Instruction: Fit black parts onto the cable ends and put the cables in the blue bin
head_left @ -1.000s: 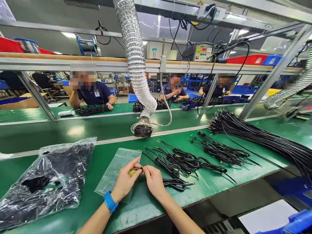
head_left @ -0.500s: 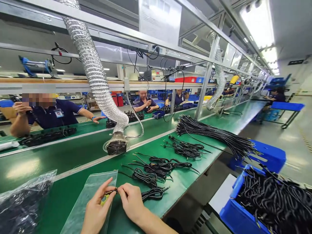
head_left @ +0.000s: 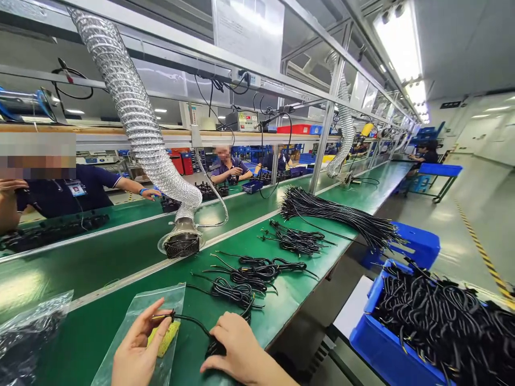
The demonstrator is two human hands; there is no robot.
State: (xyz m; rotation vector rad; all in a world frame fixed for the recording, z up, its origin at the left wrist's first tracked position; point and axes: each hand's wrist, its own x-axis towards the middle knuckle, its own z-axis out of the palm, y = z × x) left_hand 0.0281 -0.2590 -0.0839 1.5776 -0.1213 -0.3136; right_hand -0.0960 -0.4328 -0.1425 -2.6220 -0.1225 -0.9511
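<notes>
My left hand (head_left: 139,346) pinches the end of a black cable (head_left: 192,319) between thumb and fingers; a small dark piece and a brass-coloured tip show there. The cable runs right to a coil under my right hand (head_left: 238,346), whose fingers are curled over it. Under my left hand lies a clear plastic zip bag (head_left: 177,297), with a yellow porous block (head_left: 168,338) that looks like a sponge. Coiled black cables (head_left: 233,292) lie just beyond my right hand on the green bench.
More cable coils (head_left: 295,238) and a long bundle of straight cables (head_left: 341,212) lie farther along. A fume-duct fan (head_left: 182,245) stands behind. At right is a blue bin (head_left: 374,343) full of cables. A bag of black parts (head_left: 32,338) lies left. Co-workers sit across the line.
My right hand has left the cable end beside my left hand and moved right and down onto the coil. The cable now shows between both hands. The view has turned slightly right.
</notes>
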